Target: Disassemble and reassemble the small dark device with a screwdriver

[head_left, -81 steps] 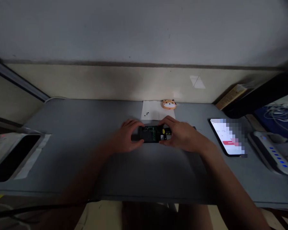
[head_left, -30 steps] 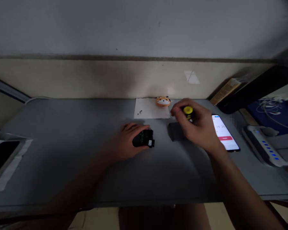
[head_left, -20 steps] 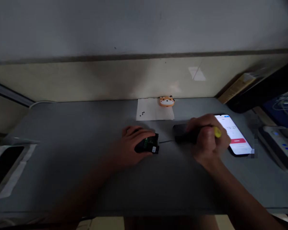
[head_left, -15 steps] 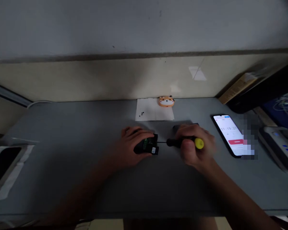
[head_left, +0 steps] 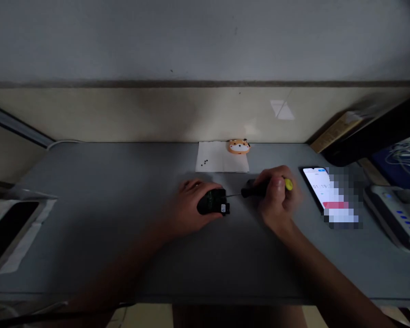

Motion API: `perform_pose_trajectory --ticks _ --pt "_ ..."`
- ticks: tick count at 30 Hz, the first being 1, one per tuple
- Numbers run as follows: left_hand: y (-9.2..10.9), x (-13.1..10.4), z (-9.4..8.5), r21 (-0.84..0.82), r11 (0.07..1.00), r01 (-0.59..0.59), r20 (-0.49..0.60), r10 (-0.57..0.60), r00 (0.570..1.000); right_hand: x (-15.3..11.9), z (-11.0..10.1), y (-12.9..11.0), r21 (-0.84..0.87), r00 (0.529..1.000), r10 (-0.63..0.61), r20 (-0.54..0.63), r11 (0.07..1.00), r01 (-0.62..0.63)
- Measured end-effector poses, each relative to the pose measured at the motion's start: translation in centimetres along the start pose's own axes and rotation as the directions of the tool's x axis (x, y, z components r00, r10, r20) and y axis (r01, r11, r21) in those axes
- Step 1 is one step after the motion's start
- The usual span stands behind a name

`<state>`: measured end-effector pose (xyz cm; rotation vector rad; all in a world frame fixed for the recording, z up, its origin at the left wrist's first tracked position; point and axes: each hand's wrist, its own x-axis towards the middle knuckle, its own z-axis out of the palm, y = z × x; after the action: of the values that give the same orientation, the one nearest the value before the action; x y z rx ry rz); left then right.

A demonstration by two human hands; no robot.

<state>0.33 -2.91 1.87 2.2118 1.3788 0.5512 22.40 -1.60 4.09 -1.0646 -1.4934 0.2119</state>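
My left hand (head_left: 194, 206) is wrapped round a small black opened device (head_left: 214, 204), shaped like a computer mouse, with a green circuit board and a white label showing. It holds the device low over the desk. In my right hand (head_left: 276, 196) is a screwdriver (head_left: 254, 189), its black handle ending in a yellow cap (head_left: 289, 184). The thin shaft points left, and its tip meets the device's right end. Exactly what the tip touches is too dark to make out.
Behind the device lies a white paper (head_left: 213, 157) with several tiny dark screws (head_left: 204, 162) and an orange animal-faced case (head_left: 239, 146). To the right are a lit phone (head_left: 316, 187) and a power strip (head_left: 392, 214). A dark-screened device (head_left: 13, 232) lies far left.
The device has turned slightly and its board looks darker. The screwdriver now slants more, with its handle end higher, and my right hand has rotated around it. The camera view has shifted a little.
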Motion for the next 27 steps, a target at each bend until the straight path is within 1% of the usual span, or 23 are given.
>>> perform_pose_trajectory --ticks 4,9,12,15,18,22,25,27 --pt "0.05 0.16 -0.01 -0.017 1.000 0.012 0.016 -0.011 1.000 0.52 0.49 0.30 0.032 0.993 0.117 -0.018 0.993 -0.117" --pt "0.02 0.31 0.00 -0.012 1.000 -0.015 -0.007 0.014 1.000 0.77 0.66 0.35 0.021 0.985 0.172 0.007 0.985 -0.172" --pt "-0.12 0.35 0.10 -0.012 0.999 -0.031 -0.019 0.031 0.999 0.75 0.64 0.68 0.037 0.991 0.134 -0.019 0.990 -0.133" --pt "-0.21 0.30 0.12 -0.007 0.999 -0.052 -0.016 0.052 0.998 0.75 0.48 1.04 0.043 0.998 0.060 -0.031 0.997 -0.058" --pt "-0.23 0.22 0.05 -0.007 0.998 -0.055 -0.009 0.055 0.998 0.69 0.28 1.04 0.042 0.999 -0.035 0.028 0.999 0.034" --pt "-0.28 0.26 0.01 -0.004 0.997 -0.079 -0.007 0.079 0.997 0.39 0.25 0.64 0.041 0.977 -0.177 0.119 0.984 0.173" --pt "-0.28 0.33 0.03 0.009 0.996 -0.087 -0.001 0.087 0.996 0.07 0.35 0.59 0.028 0.967 -0.216 0.136 0.976 0.214" --pt "-0.24 0.36 0.03 0.017 0.997 -0.081 -0.001 0.081 0.997 -0.12 0.41 0.73 0.024 0.974 -0.198 0.110 0.980 0.197"
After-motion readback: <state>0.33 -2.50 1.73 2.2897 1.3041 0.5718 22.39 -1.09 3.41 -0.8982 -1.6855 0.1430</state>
